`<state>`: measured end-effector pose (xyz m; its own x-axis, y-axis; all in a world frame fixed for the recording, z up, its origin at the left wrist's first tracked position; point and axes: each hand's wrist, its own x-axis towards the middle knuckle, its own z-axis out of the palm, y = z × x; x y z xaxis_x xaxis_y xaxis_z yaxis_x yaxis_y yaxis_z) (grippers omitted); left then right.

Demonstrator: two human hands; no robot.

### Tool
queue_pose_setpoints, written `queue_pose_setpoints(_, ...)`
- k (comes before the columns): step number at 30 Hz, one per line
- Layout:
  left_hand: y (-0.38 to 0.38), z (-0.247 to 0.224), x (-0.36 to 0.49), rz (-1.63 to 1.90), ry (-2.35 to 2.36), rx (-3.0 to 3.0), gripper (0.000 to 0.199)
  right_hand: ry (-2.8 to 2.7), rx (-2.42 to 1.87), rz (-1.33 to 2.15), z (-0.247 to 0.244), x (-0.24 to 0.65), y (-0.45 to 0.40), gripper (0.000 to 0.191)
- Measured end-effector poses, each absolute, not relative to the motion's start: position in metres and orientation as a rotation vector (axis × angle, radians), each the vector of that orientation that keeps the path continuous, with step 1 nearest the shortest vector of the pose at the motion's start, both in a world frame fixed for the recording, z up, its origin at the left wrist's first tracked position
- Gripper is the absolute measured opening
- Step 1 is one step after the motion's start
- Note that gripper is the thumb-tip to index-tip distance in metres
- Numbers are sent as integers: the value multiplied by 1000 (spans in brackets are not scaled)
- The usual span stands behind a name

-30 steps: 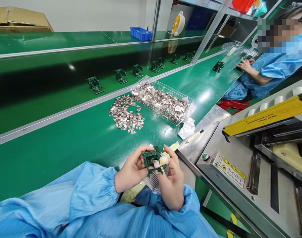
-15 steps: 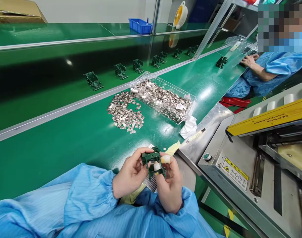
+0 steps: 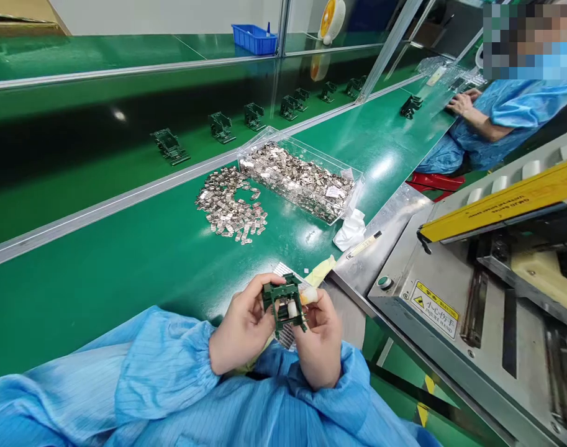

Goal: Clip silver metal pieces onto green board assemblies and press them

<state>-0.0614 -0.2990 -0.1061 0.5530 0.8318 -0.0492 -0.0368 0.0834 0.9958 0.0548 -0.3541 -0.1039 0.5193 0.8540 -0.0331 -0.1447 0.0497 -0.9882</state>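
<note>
A dark green open plastic frame (image 3: 287, 297) is held between both hands just past the table's near edge. My left hand (image 3: 242, 323) grips its left side, thumb low and index finger along the top. On the other side my right hand (image 3: 319, 338) pinches it, with pale covers on the thumb and index finger; the thumb's cover shows inside the frame's opening. Beneath the frame lies a striped silvery sheet (image 3: 285, 336), mostly covered by the hands. A yellow cloth (image 3: 321, 270) is just beyond my right hand.
Small metal pieces (image 3: 230, 208) lie heaped beside a clear tray (image 3: 306, 208) full of more. Several green frames (image 3: 222, 127) line the raised ledge. At the right stands a metal machine (image 3: 404, 298) with a yellow bar (image 3: 507, 202). A co-worker's hands (image 3: 462, 102) work farther along.
The green frame has tilted and turned slightly in my hands, which keep their hold. The whole view has shifted a little, so the surroundings appear higher and farther left.
</note>
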Motion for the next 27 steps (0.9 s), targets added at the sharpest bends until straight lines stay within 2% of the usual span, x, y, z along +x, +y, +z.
queue_pose_setpoints(7,-305,-101,-63,611,670,1457,26,-634,-1219,755,-121,58,-387,9)
queue_pose_setpoints(10,-288,-102,-59,624,606,1440,27,-575,-1401,632,-144,82,-401,22)
queue_pose_setpoints(13,-262,-107,-45,646,592,1450,32,-599,-1546,665,-165,107,-398,31)
queue_pose_setpoints(18,-238,-119,-21,601,496,1490,38,-717,-1504,727,-179,109,-368,28)
queue_pose_setpoints(27,-246,-123,-23,602,724,1744,36,-831,-1445,600,-197,96,-361,31)
